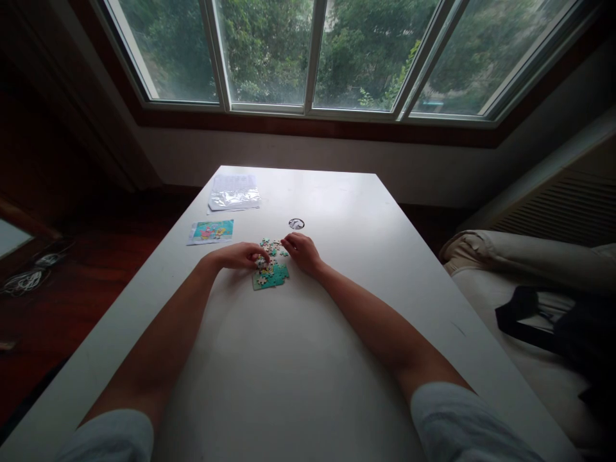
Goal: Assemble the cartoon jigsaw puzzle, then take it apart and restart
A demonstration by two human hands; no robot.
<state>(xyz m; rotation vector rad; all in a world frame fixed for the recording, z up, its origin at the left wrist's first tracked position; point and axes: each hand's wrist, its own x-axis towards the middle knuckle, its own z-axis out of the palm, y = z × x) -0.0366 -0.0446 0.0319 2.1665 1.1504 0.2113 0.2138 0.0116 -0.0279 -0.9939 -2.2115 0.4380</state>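
A partly joined jigsaw puzzle (275, 276), mostly teal, lies on the white table in the head view. Loose jigsaw pieces (271, 246) are scattered just beyond it, between my two hands. My left hand (240, 255) reaches in from the left, its thumb and fingers closed at a pale puzzle piece (261, 263) over the joined part. To the right of the loose pieces, my right hand (303, 251) is curled with its fingertips pressed together near the pieces. What those fingertips hold, if anything, is too small to make out.
A colourful picture card (212, 231) lies to the left, with a clear plastic bag on papers (234, 192) behind it. A small round black-and-white item (296, 223) sits beyond my right hand. Off the table's right side stands a pale sofa (481, 295) bearing dark cloth.
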